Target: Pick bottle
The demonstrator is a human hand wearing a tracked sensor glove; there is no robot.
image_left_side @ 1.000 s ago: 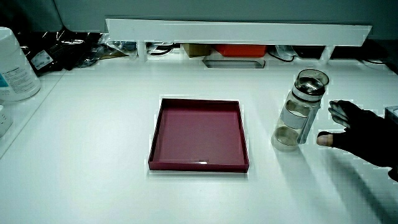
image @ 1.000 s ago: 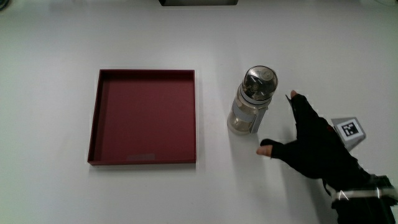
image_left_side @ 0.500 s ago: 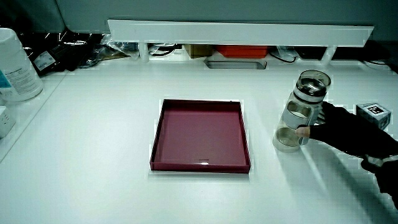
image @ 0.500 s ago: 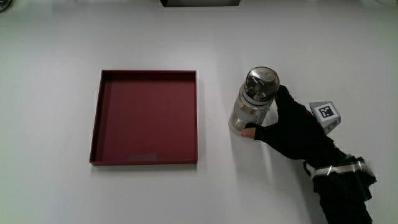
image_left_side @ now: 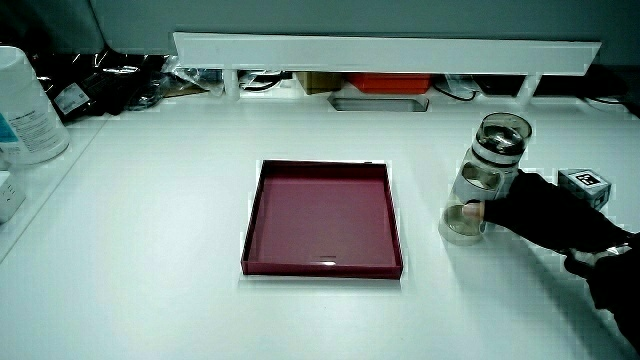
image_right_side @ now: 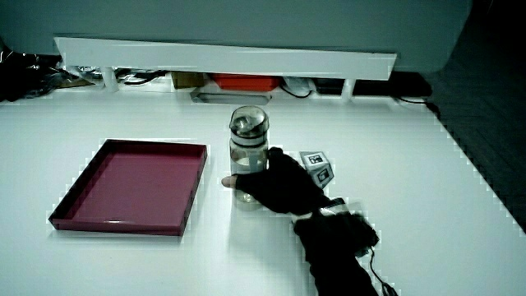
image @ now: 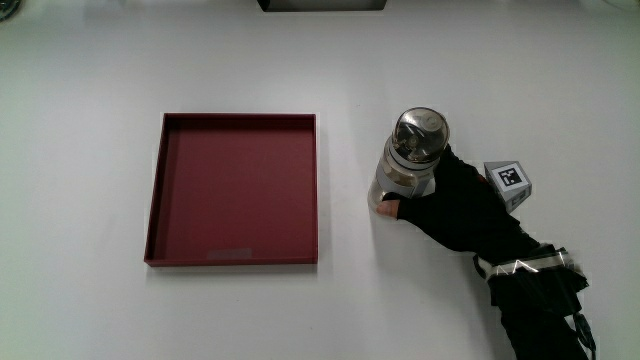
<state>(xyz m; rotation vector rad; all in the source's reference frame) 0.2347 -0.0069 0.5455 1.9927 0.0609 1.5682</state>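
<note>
A clear bottle (image: pixel 410 158) with a grey lid stands upright on the white table beside a red tray (image: pixel 233 188); both side views show the bottle (image_left_side: pixel 485 170) (image_right_side: pixel 248 148) too. The gloved hand (image: pixel 452 203) is wrapped around the bottle's lower body, thumb tip showing at the base on the tray's side. The bottle's base rests on the table. In both side views the hand (image_left_side: pixel 530 208) (image_right_side: pixel 275 187) hides part of the bottle's lower half. The patterned cube (image: pixel 508 181) sits on the hand's back.
The shallow square red tray (image_left_side: pixel 322 216) (image_right_side: pixel 131 186) holds nothing. A low white partition (image_left_side: pixel 385 52) runs along the table's edge farthest from the person, with clutter under it. A large white container (image_left_side: pixel 22 105) stands at the table's edge.
The hand moved from beside the bottle, fingers spread, onto it and closed around its lower body. The bottle has stayed in place.
</note>
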